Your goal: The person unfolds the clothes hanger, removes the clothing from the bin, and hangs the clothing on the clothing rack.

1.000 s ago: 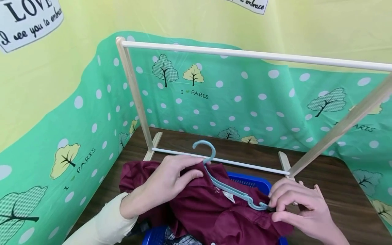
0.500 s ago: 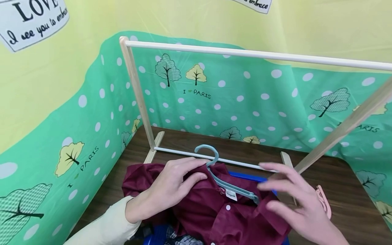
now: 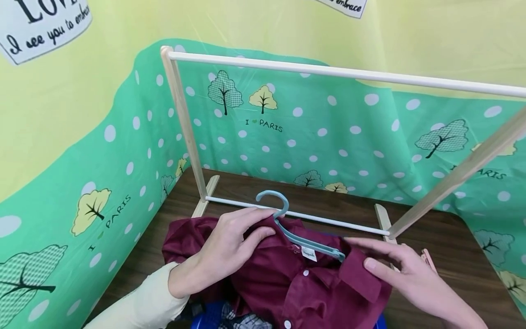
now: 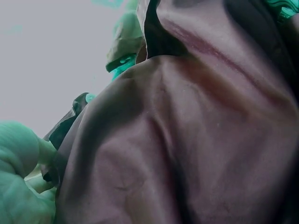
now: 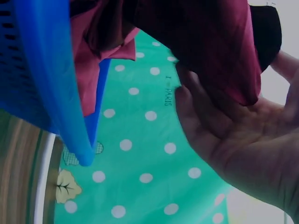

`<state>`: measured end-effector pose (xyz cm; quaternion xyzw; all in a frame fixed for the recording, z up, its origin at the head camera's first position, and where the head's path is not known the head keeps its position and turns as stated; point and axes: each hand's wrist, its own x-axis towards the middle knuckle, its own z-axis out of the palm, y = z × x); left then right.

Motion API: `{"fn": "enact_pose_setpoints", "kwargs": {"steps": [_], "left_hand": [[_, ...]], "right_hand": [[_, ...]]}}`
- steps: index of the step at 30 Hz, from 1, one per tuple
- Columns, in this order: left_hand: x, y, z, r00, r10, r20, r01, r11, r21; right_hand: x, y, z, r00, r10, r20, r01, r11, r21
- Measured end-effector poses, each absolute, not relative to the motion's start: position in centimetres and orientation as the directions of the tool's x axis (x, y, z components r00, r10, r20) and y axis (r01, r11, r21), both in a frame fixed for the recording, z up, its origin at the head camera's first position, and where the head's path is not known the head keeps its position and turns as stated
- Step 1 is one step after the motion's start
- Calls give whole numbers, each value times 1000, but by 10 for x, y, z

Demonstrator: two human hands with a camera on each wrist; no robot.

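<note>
A maroon button-up shirt [image 3: 263,278] is spread over a blue basket [image 5: 51,70]. Inside its neck lies a light blue hanger [image 3: 304,241], hook pointing up and the right end reaching under the shirt's right-side shoulder. My left hand [image 3: 226,251] grips shirt and hanger together just below the hook. At the right-side shoulder, my right hand [image 3: 411,274] holds the cloth, thumb in front and fingers behind. The right wrist view shows a fold of the shirt [image 5: 219,51] between that thumb and fingers. Maroon cloth [image 4: 187,135] fills most of the left wrist view.
Behind the shirt stands a wooden rack with a white top rail [image 3: 328,71] and a lower white rail [image 3: 328,219]. Plaid cloth [image 3: 248,321] shows in the basket. A pink object [image 3: 428,259] lies on the brown table [image 3: 444,228]. Patterned fabric [image 3: 287,137] hangs around.
My right hand let go near the hanger's right end, lifted with spread fingers, then came down on the shirt's shoulder. The hanger's right end, exposed before, is now under the cloth. My left hand keeps its grip.
</note>
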<state>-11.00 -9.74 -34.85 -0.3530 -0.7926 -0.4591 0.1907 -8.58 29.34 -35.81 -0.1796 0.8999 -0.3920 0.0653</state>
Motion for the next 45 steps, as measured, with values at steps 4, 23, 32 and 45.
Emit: {"fn": "enact_pose_setpoints", "kwargs": {"steps": [4,23,32,45], "left_hand": [[-109,-97,-349,-675,374,636,738,340,583],[-107,-89,-352,-683,328,653,729,368,578],[-106,-82,-353,-645,283,709,757,357,547],[-107,-79,-353,-617,287,733,785,298,544]], "right_hand": [[-87,293,-360,-924,-383,-9,-263,650,-713],[-78,251,-341,-804,-307,508,-593,368,-716],[-86,221,-344,-502,-369,782,-862,140,-488],[-95,222,-336,-395,-531,749,-884,-2,-467]]}}
